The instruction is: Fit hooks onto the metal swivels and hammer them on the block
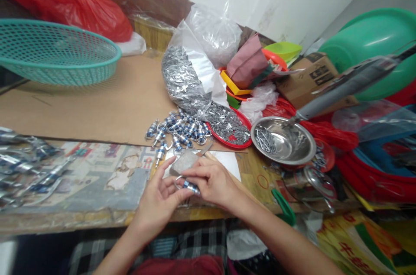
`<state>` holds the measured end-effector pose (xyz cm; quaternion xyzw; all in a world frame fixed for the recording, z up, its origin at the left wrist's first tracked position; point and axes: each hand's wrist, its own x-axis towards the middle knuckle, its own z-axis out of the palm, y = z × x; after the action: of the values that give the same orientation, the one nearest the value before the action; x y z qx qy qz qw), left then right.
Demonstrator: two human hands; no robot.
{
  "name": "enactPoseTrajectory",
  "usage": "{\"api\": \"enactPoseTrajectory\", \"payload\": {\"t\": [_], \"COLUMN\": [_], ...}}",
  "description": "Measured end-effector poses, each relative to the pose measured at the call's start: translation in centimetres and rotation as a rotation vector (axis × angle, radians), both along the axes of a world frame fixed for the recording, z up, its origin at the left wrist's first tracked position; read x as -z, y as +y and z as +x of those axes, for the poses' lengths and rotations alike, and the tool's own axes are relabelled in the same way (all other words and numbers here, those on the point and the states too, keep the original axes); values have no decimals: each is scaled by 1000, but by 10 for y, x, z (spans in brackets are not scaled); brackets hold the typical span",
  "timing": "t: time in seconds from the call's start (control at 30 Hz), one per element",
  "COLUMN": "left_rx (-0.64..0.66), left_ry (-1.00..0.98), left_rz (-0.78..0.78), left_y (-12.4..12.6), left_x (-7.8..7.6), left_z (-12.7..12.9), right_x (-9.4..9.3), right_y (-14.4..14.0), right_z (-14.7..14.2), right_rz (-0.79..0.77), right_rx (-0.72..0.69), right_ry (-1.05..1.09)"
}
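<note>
Nearest us, our left hand and right hand meet at the front edge of the counter, both closed on one small metal clasp with a ring at its end. Our left grip pinches it from below with thumb and fingertips, while our right grip presses down over its top, fingers pressed together around it. The clasp lies between the two hands, its long axis running roughly left to right and slightly downward toward our right hand; both hands touch it, so neither is nearer.

Going from the left: a heap of shiny wrapped pieces sits at the counter's left edge, and a teal mesh basket stands behind it. Just beyond our hands lies a small grey block, and past that a cluster of finished clasps. A clear bag of silver parts spills into a red tray. Further right stands a steel bowl holding thin pins, with a grey tool handle leaning over it and a green basin behind.
</note>
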<state>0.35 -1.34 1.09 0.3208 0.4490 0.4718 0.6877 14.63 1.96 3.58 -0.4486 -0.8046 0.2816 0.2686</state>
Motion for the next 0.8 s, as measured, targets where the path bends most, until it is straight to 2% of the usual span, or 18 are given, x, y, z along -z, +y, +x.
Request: {"api": "enactPoseTrajectory", "payload": {"t": [0.1,0.17,0.23,0.27,0.37,0.43,0.53,0.67,0.73,0.8], "left_rx": [-11,-21,-30,-34,-42,-47,-51,-59,-61,-55], "left_ry": [0,1,4,7,24,30,19,11,-1,-18], "left_rz": [-1,-7,-20,-25,-31,-30,-29,-25,-23,-22], "left_y": [-1,-1,-1,0,1,1,1,-1,-1,-2], "left_x": [-1,-1,-2,-2,-3,-2,-1,0,1,1], "left_z": [0,1,1,1,2,2,2,2,3,2], "right_x": [5,9,17,22,36,36,19,-13,-19,-18], "right_y": [-5,-10,-15,-18,-25,-30,-39,-60,-70,-78], "right_z": [8,28,54,68,96,100,93,85,86,89], "right_rz": [23,97,139,121,-11,-36,72,301,381,374], "right_rx": [92,257,419,444,377,371,374,209,146,96], "right_ry": [184,228,106,-14,-344,-393,-284,-177,-197,-270]}}
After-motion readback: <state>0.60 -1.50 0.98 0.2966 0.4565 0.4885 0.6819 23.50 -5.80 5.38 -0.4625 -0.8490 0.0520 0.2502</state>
